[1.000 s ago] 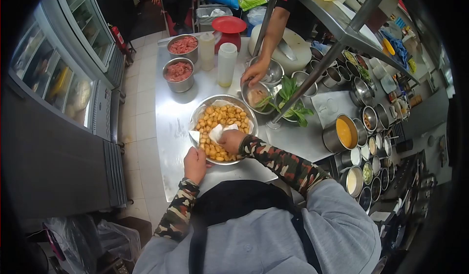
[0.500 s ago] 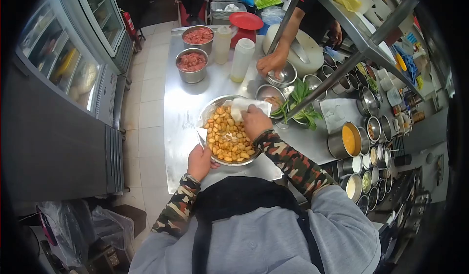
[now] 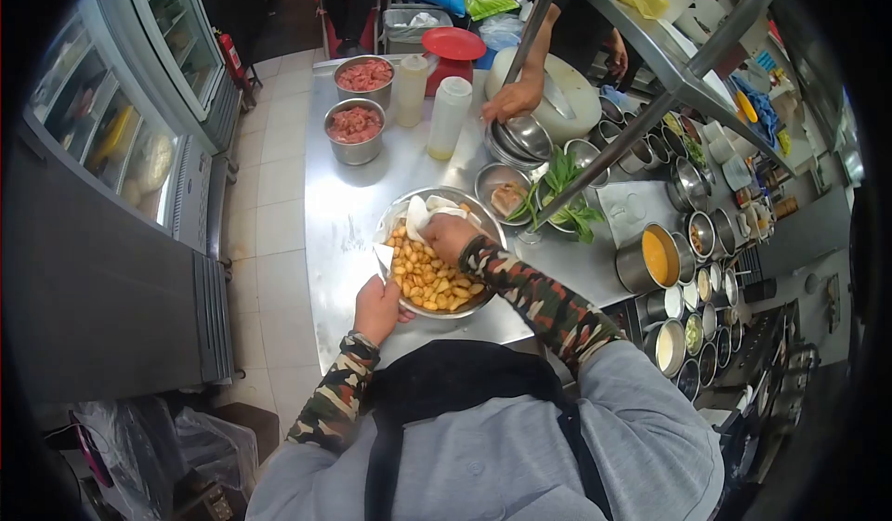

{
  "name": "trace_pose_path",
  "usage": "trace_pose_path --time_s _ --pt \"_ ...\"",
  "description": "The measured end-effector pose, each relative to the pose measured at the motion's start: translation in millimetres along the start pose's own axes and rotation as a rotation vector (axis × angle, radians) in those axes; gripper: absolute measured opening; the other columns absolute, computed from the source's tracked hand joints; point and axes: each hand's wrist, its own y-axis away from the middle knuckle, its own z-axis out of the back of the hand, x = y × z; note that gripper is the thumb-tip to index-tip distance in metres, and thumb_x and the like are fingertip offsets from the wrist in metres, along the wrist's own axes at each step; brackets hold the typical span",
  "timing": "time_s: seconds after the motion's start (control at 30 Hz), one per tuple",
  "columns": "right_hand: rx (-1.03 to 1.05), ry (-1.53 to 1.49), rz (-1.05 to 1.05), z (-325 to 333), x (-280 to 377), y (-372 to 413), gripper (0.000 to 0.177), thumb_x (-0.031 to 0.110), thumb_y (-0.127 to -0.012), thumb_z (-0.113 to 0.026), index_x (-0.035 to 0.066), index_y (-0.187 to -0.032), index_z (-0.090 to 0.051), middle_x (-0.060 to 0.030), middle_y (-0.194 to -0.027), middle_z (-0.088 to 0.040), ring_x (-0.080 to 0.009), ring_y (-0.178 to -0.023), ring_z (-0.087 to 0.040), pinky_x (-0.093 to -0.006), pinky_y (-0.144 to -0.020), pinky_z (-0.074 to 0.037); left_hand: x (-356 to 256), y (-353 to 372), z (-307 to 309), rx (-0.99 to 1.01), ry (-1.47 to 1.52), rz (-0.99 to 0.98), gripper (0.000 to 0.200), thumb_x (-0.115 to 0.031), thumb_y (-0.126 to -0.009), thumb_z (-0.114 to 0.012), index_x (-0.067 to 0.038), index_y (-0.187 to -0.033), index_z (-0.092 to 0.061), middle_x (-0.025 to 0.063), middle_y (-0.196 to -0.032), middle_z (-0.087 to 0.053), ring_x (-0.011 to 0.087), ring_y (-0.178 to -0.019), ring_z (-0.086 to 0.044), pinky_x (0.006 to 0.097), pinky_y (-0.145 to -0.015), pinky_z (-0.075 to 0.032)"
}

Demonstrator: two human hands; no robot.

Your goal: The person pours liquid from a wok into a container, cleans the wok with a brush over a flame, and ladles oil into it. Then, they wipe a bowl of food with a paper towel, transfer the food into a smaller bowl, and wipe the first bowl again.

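A steel bowl (image 3: 478, 210) of yellow fried pieces (image 3: 424, 278) lined with white paper stands on the steel counter in front of me. My left hand (image 3: 376, 309) grips the bowl's near rim. Inside the bowl, over its far part, my right hand (image 3: 450, 235) is closed on a crumpled white paper towel (image 3: 423, 212). Both my arms wear camouflage sleeves.
A co-worker's hand (image 3: 510, 101) rests on stacked steel bowls (image 3: 522, 137) across the counter. Two bowls of minced meat (image 3: 354, 123), squeeze bottles (image 3: 447, 117), a red scale (image 3: 452, 49), greens (image 3: 565, 191) and many sauce pots (image 3: 658, 254) surround the bowl. Fridges (image 3: 111, 131) line the aisle at left.
My right hand has pulled the paper towel from the bowl's far right rim back toward the bowl's middle-left. The co-worker's hand shifted from a single bowl onto stacked bowls.
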Motion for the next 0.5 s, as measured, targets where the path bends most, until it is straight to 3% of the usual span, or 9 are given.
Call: trace_pose_path --time_s 0.03,0.07,0.1,0.17,0.2,0.3,0.37,0.43,0.5 --pt "0.16 0.037 -0.044 11 4 1 0.022 0.009 -0.078 -0.056 0.009 -0.096 -0.07 -0.0158 -0.089 -0.064 -0.0321 -0.088 -0.063 -0.0388 -0.079 -0.049 -3 3 0 -0.005 0.014 0.002 0.026 -0.017 -0.095 -0.041 0.009 -0.093 -0.046 0.0179 -0.076 -0.061 0.022 -0.054 -0.065 0.0278 -0.044 -0.053" --pt "0.052 0.065 -0.163 6 -9 4 0.021 0.01 -0.078 -0.058 0.012 -0.094 -0.071 -0.017 -0.091 -0.066 -0.0317 -0.086 -0.064 -0.0383 -0.077 -0.05 -5 5 0 -0.012 0.03 0.005 0.026 -0.017 -0.094 -0.041 0.009 -0.094 -0.046 0.018 -0.076 -0.061 0.0222 -0.054 -0.065 0.0278 -0.044 -0.053" --pt "0.056 0.07 -0.164 23 8 10 0.021 0.01 -0.078 -0.058 0.012 -0.094 -0.071 -0.017 -0.091 -0.066 -0.0317 -0.086 -0.064 -0.0383 -0.077 -0.05 -4 3 1 -0.012 0.037 0.005 0.026 -0.017 -0.094 -0.041 0.009 -0.094 -0.046 0.018 -0.076 -0.061 0.0222 -0.054 -0.065 0.0278 -0.044 -0.053" --pt "0.343 0.072 -0.124 47 41 29 0.022 0.011 -0.076 -0.058 0.011 -0.093 -0.071 -0.017 -0.088 -0.065 -0.0321 -0.084 -0.062 -0.0389 -0.077 -0.048 -1 -1 3 0.009 0.118 0.014 0.027 -0.016 -0.094 -0.04 0.01 -0.097 -0.046 0.0172 -0.076 -0.061 0.0222 -0.053 -0.065 0.0277 -0.044 -0.053" --pt "0.364 0.059 -0.017 27 36 38 0.02 0.012 -0.077 -0.057 0.01 -0.091 -0.071 -0.0171 -0.088 -0.065 -0.032 -0.081 -0.063 -0.0396 -0.075 -0.048 -6 0 1 0.02 0.107 0.031 0.027 -0.016 -0.094 -0.04 0.01 -0.099 -0.047 0.0173 -0.077 -0.062 0.0221 -0.053 -0.065 0.0277 -0.045 -0.053" --pt "0.315 -0.011 -0.068 -7 23 34 0.018 0.013 -0.077 -0.058 0.009 -0.088 -0.071 -0.0171 -0.083 -0.063 -0.0325 -0.082 -0.062 -0.0385 -0.075 -0.049 -5 -4 5 0.065 0.071 0.014 0.027 -0.016 -0.094 -0.04 0.01 -0.099 -0.047 0.0168 -0.077 -0.062 0.0219 -0.054 -0.065 0.0279 -0.044 -0.053" --pt "0.226 0.183 -0.109 -2 18 19 0.018 0.014 -0.077 -0.059 0.011 -0.089 -0.071 -0.0158 -0.085 -0.063 -0.031 -0.086 -0.061 -0.0375 -0.078 -0.048 -3 -3 7 0.072 0.09 0.031 0.027 -0.016 -0.094 -0.04 0.01 -0.097 -0.046 0.0163 -0.076 -0.061 0.0217 -0.054 -0.065 0.0283 -0.044 -0.053" --pt "0.017 0.206 -0.164 9 14 26 0.019 0.012 -0.077 -0.059 0.013 -0.091 -0.072 -0.0147 -0.089 -0.064 -0.0307 -0.092 -0.061 -0.0372 -0.082 -0.049 3 -8 7 0.043 0.075 0.023 0.025 -0.016 -0.094 -0.04 0.009 -0.095 -0.046 0.0156 -0.074 -0.06 0.0213 -0.054 -0.064 0.0281 -0.045 -0.053" --pt "0.232 0.309 -0.075 17 4 27 0.021 0.013 -0.078 -0.058 0.015 -0.093 -0.072 -0.0141 -0.094 -0.066 -0.03 -0.093 -0.062 -0.0374 -0.082 -0.049 0 -4 5 0.022 0.08 0.006 0.024 -0.016 -0.095 -0.04 0.008 -0.093 -0.046 0.0152 -0.073 -0.06 0.0209 -0.053 -0.064 0.0278 -0.046 -0.053"
